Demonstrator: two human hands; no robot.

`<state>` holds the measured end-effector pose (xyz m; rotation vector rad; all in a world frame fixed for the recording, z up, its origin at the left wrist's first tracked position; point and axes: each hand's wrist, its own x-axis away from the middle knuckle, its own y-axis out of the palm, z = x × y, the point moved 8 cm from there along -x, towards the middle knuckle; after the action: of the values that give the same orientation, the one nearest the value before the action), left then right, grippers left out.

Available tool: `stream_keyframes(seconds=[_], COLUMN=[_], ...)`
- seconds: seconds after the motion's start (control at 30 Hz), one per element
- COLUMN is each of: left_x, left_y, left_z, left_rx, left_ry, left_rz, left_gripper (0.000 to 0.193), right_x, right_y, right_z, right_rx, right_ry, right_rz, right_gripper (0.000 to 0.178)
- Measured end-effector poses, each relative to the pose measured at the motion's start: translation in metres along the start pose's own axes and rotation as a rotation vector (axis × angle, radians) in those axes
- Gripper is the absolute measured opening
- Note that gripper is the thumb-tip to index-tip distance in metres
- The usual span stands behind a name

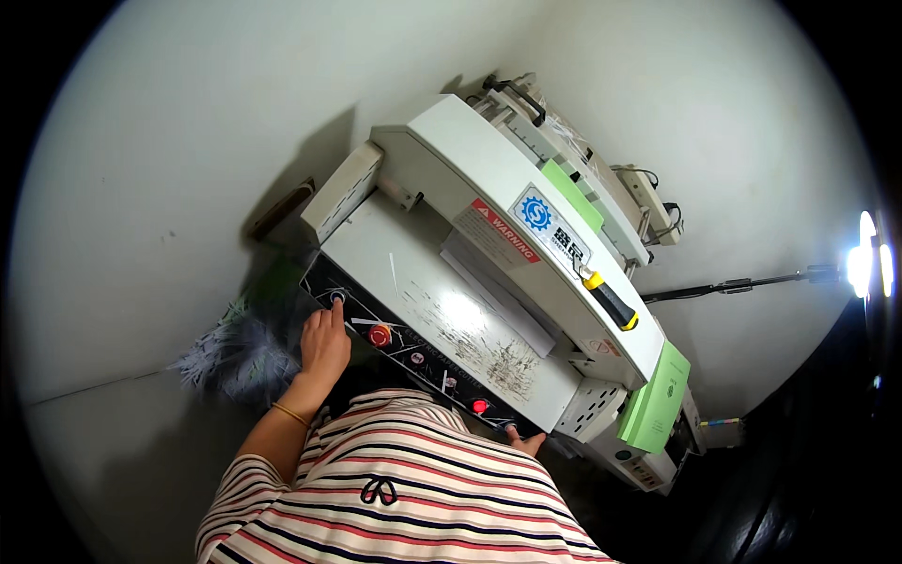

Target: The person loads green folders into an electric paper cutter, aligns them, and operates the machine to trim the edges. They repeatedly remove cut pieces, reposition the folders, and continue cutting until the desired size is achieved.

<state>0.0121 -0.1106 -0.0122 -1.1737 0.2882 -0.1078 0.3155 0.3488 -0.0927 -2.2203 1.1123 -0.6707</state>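
An electric paper cutter (442,160) with a white body and a black front control panel (413,350) stands before me. My left hand (326,346) is at the panel's left end, one finger extended onto a round metal-rimmed button (337,296); it holds nothing. At the panel's right end, my right hand (526,441) rests with a digit on the front edge and another spread apart; my body hides part of this hand. Between the hands are a red knob (379,336) and a lit red button (480,406). A stack of white paper (498,296) lies partly under the cutter's hood.
A yellow-and-black-handled tool (611,299) lies on the hood. Green booklets (655,399) hang at the right side, and a green sheet (572,195) is behind. Shredded paper strips (240,352) are heaped at the left. A bright lamp (866,258) stands right.
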Motion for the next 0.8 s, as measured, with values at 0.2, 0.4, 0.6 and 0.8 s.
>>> stream_keyframes(seconds=[0.2, 0.4, 0.6, 0.8], left_x=[-0.006, -0.006, -0.005, -0.006], left_y=[-0.005, -0.004, -0.005, -0.004], left_z=[0.003, 0.004, 0.003, 0.002], left_rx=[-0.020, -0.009, -0.003, 0.009], left_ry=[0.006, 0.020, 0.018, 0.016], left_rz=[-0.010, 0.004, -0.003, -0.005], left_gripper=[0.054, 0.054, 0.053, 0.051], right_x=[0.000, 0.001, 0.003, -0.001], right_y=[0.005, 0.000, 0.001, 0.002], right_z=[0.000, 0.007, -0.005, 0.012], right_rx=[-0.061, -0.021, -0.021, -0.058], right_ry=[0.025, 0.007, 0.034, -0.028], right_rz=[-0.030, -0.007, -0.023, -0.006], right_gripper=[0.087, 0.085, 0.088, 0.086])
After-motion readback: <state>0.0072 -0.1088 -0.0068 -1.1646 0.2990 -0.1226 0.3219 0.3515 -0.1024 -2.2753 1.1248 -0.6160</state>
